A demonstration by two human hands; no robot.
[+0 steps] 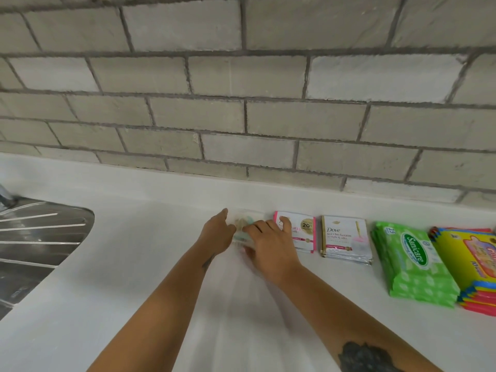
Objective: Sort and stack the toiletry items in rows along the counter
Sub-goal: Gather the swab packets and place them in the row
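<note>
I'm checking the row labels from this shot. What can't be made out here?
- Pale sachet stack, head view: blurred, mostly covered by left hand and right hand; brand unreadable.
- Pink-edged sachets: right fingers cover part of the print.
- Yellow packs: cut off by the right edge.
- Sink: cut off by the left edge.

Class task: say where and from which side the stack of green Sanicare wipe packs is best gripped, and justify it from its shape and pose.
Probably the stack of green Sanicare wipe packs by its two long sides, from above: it lies flat, and gaps separate it from the Dove sachets and the yellow packs beside it.
</note>
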